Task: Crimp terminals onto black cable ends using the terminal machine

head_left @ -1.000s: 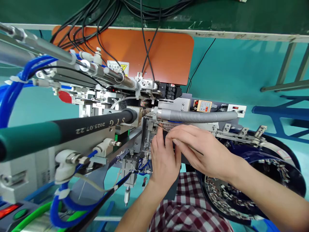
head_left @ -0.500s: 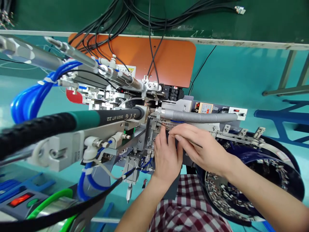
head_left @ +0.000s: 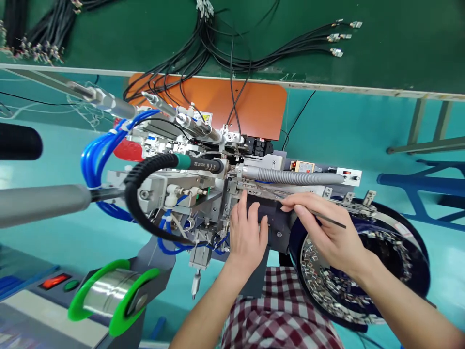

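Left hand [head_left: 248, 238] spread by rail [head_left: 257, 193], right hand [head_left: 334, 238] pinching thin tool [head_left: 333, 221]; grey hose [head_left: 290, 176] beyond, bowl [head_left: 418, 271] below

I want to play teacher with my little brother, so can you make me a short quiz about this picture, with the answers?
1. Which hand is holding the thin tool?
2. True or false: the spool at the lower left of the picture has red rims.
3. What lies in the dark blue bowl at the right of the picture?

Key:
1. The right hand.
2. False; its rims are green.
3. Many small, metallic-looking pieces.
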The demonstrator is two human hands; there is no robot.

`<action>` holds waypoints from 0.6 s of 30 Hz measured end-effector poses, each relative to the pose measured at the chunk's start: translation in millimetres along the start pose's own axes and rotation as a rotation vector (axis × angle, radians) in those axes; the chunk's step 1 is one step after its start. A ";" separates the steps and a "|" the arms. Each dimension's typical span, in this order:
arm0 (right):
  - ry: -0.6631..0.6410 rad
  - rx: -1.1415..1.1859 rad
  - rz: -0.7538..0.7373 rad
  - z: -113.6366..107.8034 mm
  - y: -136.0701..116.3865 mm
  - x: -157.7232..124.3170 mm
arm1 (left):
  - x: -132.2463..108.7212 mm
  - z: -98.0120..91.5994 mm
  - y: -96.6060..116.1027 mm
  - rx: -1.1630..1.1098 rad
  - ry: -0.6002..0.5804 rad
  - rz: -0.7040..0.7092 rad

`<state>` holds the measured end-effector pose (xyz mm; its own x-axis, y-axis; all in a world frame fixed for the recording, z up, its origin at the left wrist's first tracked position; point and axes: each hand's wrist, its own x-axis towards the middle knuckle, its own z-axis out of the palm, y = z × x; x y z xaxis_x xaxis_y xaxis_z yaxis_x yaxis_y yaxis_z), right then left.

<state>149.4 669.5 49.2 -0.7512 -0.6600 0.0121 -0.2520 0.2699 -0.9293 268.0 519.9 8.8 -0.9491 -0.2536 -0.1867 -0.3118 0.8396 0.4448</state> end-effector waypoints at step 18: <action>-0.016 0.081 0.080 5.8 -34.2 -69.4 | -94.6 -10.0 21.3 -0.309 -0.135 0.034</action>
<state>213.7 702.0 77.9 -0.7571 -0.6497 -0.0687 -0.1407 0.2649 -0.9540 350.8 556.9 44.7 -0.9513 -0.1446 -0.2724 -0.2983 0.6558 0.6935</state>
